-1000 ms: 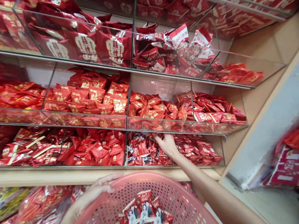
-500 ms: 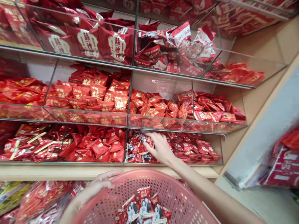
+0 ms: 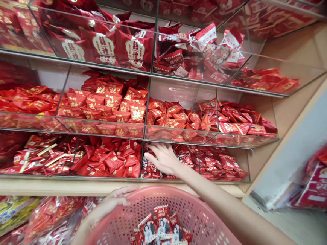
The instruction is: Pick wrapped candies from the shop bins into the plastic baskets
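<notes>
Already, a small heap of red couple-print packets [image 3: 160, 230] lies in the pink basket [image 3: 208, 224]; more, seemingly alike, remain in the low compartment, so I'd judge the gathering partial. Over those loose packets [image 3: 150, 170], the right hand [image 3: 165, 160] spreads its fingers, with nothing visibly pinched. The left hand [image 3: 110, 203] lies at the basket's rim, fingers lightly extended; I cannot tell whether they grip. Below the wooden ledge [image 3: 58, 185] sit bagged goods [image 3: 54, 216]; rightward are a grey wall [image 3: 297, 138] and pale floor [image 3: 290, 222].
</notes>
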A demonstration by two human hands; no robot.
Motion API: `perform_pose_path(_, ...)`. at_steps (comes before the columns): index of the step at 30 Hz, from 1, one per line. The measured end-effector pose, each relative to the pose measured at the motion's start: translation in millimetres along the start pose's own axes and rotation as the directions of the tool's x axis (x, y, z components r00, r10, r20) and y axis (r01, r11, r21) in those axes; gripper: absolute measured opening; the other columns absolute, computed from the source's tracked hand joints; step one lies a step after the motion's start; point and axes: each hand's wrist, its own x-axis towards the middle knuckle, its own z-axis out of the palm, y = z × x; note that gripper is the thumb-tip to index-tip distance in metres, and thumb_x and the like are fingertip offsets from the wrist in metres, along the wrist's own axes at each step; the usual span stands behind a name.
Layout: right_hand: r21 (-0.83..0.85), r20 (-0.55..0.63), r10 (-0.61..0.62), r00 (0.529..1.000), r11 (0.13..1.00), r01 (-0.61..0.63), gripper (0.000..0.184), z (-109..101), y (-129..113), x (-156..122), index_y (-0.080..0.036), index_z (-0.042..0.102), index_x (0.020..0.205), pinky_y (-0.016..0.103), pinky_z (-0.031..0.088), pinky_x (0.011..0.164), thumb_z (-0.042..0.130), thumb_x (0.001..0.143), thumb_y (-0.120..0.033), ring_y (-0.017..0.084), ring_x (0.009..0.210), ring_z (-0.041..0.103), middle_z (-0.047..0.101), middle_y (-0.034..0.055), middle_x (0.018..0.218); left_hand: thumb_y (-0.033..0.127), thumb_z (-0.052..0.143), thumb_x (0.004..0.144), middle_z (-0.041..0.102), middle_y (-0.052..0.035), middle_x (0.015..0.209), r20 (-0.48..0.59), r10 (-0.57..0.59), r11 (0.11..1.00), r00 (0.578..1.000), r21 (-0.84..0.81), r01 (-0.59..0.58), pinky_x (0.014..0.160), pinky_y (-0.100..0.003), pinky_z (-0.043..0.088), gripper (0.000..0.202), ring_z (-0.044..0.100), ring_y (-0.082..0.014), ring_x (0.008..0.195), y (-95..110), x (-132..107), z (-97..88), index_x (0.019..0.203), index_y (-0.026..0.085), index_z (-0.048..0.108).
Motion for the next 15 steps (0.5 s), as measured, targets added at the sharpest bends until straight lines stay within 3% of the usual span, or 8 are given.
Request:
perform_pose_path(6,0.025,0.137,0.237,0.962,0.97,-0.242,0.032,16.9,19.6,61.3,-0.023,0.061,0.104,0.043,0.038,0.092,0.053,0.079,-0.042,0.03,0.106,0.054,0.063,0.008,0.11,0.011,0.056,0.059,0.065,0.0,0.113,-0.037,-0.025,0.999,0.999,-0.023,0.024,0.087,-0.032,0.042,0.055,0.057,-0.0222,0.103,1.5,-0.4,1.1,0.112,0.022,0.061)
perform_pose_path(11,0.064,0.104,0.241,0.965,0.967,-0.248,0.023,39.2,27.0,84.6,-0.027,0.064,0.096,0.04,0.041,0.091,0.061,0.073,-0.031,0.028,0.1,0.057,0.066,0.0017,0.105,0.01,0.057,0.057,0.064,-0.001,0.115,-0.041,0.0,1.0,0.999,0.006,0.0,0.091,-0.032,0.04,0.053,0.055,-0.0232,0.107,2.4,-1.6,-0.5,0.109,0.021,0.064)
perform_pose_path(15,0.105,0.071,0.213,0.975,0.97,-0.219,0.026,51.4,33.3,87.7,-0.019,0.063,0.096,0.04,0.044,0.087,0.058,0.079,-0.039,0.024,0.095,0.058,0.064,0.0036,0.103,0.011,0.055,0.057,0.061,-0.0016,0.12,-0.006,0.0,0.999,1.0,-0.035,0.0,0.09,-0.035,0.042,0.056,0.056,-0.0239,0.106,0.2,0.4,-2.2,0.111,0.022,0.062)
